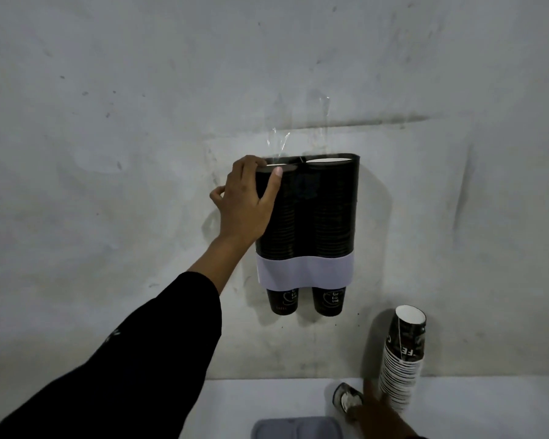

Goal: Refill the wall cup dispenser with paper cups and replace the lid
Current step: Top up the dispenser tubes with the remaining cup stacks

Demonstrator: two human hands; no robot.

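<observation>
A dark twin-tube cup dispenser (327, 210) with a pale band hangs on the wall. Both tubes are full of black paper cups, and one cup (282, 301) pokes out below each tube. My left hand (246, 201) grips the top of the left tube, fingers over the uppermost cup's rim. My right hand (376, 413) is low at the right, fingers spread against the base of a leaning stack of paper cups (401, 362) on the white counter. The grey dispenser lid (293, 429) lies flat at the bottom edge.
A single cup (346, 398) lies on its side on the white counter (235, 403), touching my right hand. Clear plastic wrap (281, 142) sticks up behind the dispenser's top. The grey wall is scuffed.
</observation>
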